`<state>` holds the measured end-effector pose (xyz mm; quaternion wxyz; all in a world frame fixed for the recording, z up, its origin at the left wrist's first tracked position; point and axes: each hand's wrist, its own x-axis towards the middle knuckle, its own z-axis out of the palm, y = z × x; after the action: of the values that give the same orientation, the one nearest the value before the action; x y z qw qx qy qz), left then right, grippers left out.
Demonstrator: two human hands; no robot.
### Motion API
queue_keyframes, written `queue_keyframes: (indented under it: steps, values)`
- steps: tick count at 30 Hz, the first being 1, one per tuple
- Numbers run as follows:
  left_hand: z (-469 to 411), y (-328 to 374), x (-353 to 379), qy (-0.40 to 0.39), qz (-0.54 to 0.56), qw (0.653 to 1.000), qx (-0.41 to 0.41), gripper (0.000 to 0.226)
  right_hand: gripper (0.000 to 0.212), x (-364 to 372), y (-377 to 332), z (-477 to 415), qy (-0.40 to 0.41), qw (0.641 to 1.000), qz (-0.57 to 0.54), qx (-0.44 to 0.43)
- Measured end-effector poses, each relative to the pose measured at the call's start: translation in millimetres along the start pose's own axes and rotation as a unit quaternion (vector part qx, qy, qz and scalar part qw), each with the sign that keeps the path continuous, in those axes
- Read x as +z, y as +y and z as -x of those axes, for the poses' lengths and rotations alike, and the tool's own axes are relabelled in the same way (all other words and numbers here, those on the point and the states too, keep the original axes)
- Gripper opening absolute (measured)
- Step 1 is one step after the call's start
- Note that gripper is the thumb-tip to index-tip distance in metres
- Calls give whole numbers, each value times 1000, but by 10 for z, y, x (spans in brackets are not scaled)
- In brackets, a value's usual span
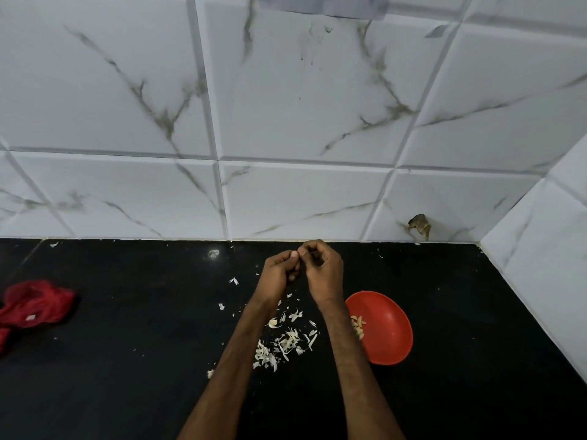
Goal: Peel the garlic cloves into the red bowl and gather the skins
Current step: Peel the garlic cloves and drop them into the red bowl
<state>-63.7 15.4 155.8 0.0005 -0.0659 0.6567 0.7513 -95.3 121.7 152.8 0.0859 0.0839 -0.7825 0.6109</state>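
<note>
At the far left of the dark surface lies a crumpled red net, well apart from the work and probably the bag the garlic came in. Right of it, near the middle, the skins lie in a loose heap with stray flakes scattered around it. They sit directly below the hands, so they likely fell as they were stripped, and they have yet to be gathered.

Above the heap the left hand and right hand meet, both with fingers curled and the fingertips pressed together around a clove. Only a small pale bit of it shows between them. Such a two-handed pinch suits picking at thin skin. Which hand steadies and which pulls cannot be told.

Just right of the right forearm sits the red bowl, close enough for an easy drop. A few peeled cloves rest against its left side, partly hidden by the arm. The peeling looks partway done.
</note>
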Motion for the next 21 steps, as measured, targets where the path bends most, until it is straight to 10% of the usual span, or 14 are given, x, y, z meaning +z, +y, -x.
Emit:
queue_keyframes:
  steps: [21]
  values:
    - [-75,-104,-74,-50,-88,993,68,33,12,-128,0,12,-9,982,-169,80]
